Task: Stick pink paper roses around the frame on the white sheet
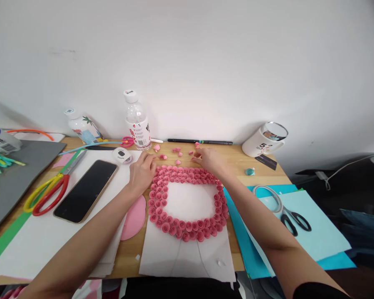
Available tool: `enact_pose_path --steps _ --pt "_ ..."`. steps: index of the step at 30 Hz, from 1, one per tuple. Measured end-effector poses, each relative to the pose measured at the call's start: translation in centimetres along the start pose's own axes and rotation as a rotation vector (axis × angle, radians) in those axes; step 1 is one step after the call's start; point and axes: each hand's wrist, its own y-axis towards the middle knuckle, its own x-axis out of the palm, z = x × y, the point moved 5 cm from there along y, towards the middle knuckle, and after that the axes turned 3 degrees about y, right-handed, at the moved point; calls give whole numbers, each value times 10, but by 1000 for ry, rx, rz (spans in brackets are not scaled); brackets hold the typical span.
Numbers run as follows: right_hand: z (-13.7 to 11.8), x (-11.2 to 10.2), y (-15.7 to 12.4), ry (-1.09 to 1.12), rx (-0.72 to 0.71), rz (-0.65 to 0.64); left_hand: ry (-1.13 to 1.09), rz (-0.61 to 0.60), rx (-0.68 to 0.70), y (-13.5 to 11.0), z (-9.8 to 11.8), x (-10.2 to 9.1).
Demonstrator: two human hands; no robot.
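Observation:
A ring of several pink rolled paper roses (187, 226) is stuck on a white sheet (187, 253) on the wooden desk. My left hand (142, 172) rests palm down at the ring's upper left corner, fingers slightly curled, holding nothing that I can see. My right hand (209, 161) reaches over the ring's top edge, fingertips pinched near a loose pink rose (191, 153). More loose pink roses (176, 150) lie just behind the ring.
A phone (85, 189) and yellow-red scissors (46, 195) lie at left on white paper. Two water bottles (137, 120), a black pen (199, 142) and a tipped mug (264, 141) line the wall. Grey scissors (283, 209) rest on blue paper (314, 236). A pink paper disc (134, 220).

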Motion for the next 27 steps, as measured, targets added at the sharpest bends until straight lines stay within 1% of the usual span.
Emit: enact_pose_path --steps 2,4,6,8,10,12,13,15,17,19,21,23,24,25,27 --pt "9 -14 -16 20 71 64 35 29 -7 0 0 -2" --pt "28 -34 -43 11 144 142 32 57 21 0 2 -3" --pt "59 -53 -81 -65 305 201 0 83 62 0 5 -4" --pt "93 -61 -122 -138 464 171 -33 97 104 1 9 -5" --pt "123 -56 -159 -155 580 56 -42 88 143 2 14 -6" --pt "140 -42 -184 -109 594 -57 -26 57 176 5 20 -7" --pt "144 -37 -191 -111 591 -81 -12 36 194 6 23 -8" --pt "147 -30 -197 -133 587 -94 17 -6 233 8 31 -11" --pt "143 -29 -194 -142 589 -54 20 -38 274 7 43 -15" --pt "130 -35 -186 -58 554 57 -41 -55 306 2 59 -22" --pt "105 -44 -176 163 430 218 -195 -68 324 -5 80 -32" --pt "69 -49 -169 490 226 324 -384 -77 289 -12 100 -43" --pt "48 -49 -166 652 120 319 -460 -61 265 -15 110 -49" --pt "28 -48 -164 763 42 293 -516 -74 247 -18 119 -54" --pt "-10 -43 -163 841 -78 216 -600 -110 209 -24 132 -62"
